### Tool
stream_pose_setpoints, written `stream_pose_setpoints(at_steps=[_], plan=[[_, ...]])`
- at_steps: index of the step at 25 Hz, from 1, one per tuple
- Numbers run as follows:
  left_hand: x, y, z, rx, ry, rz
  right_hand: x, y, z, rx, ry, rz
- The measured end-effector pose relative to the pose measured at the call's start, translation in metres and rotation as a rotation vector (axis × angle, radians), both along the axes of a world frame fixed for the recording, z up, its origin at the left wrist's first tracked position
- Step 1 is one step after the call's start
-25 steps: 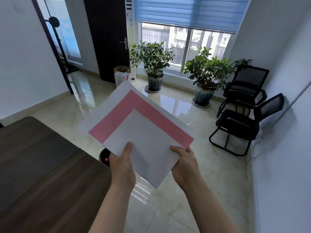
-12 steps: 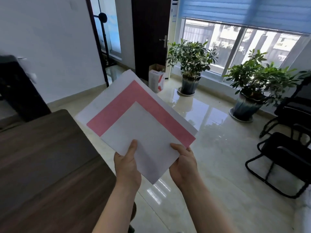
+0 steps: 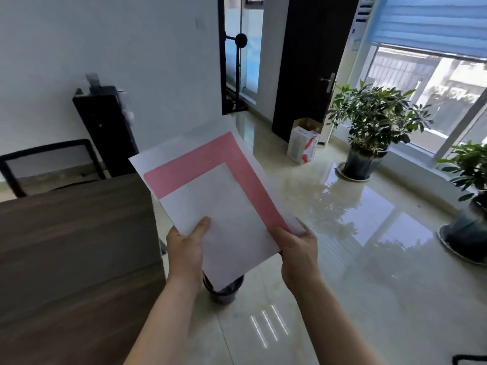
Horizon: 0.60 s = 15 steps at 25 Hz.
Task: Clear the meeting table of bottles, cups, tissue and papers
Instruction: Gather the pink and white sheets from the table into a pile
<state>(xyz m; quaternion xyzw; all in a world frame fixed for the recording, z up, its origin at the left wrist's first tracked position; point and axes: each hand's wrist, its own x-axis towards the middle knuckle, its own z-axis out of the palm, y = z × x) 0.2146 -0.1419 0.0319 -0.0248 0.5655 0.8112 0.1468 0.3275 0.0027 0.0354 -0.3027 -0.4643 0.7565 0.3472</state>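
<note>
our left hand (image 3: 185, 250): thumb on top, pinching papers (image 3: 224, 201) | our right hand (image 3: 300, 255): gripping their right edge | both forearms reach forward

Both hands hold a fanned stack of papers (image 3: 210, 191) (white, pink, white on top) in the air past the table (image 3: 73, 246) edge: left hand (image 3: 185, 250) thumb on top sheet, right hand (image 3: 299, 252) pinching lower right edge. Bin (image 3: 224, 291) on floor under the stack; plant (image 3: 371, 119) by window.
</note>
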Motion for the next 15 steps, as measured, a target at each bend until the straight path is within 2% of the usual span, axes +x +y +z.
stream_pose_setpoints(at_steps=[8,15], plan=[[-0.046,0.065,0.004,0.034,-0.068,0.065,-0.049,0.066,-0.013,-0.028,-0.094,0.048],[-0.138,0.119,-0.008,0.084,-0.150,0.089,-0.146,0.115,-0.014,-0.041,-0.143,0.079]])
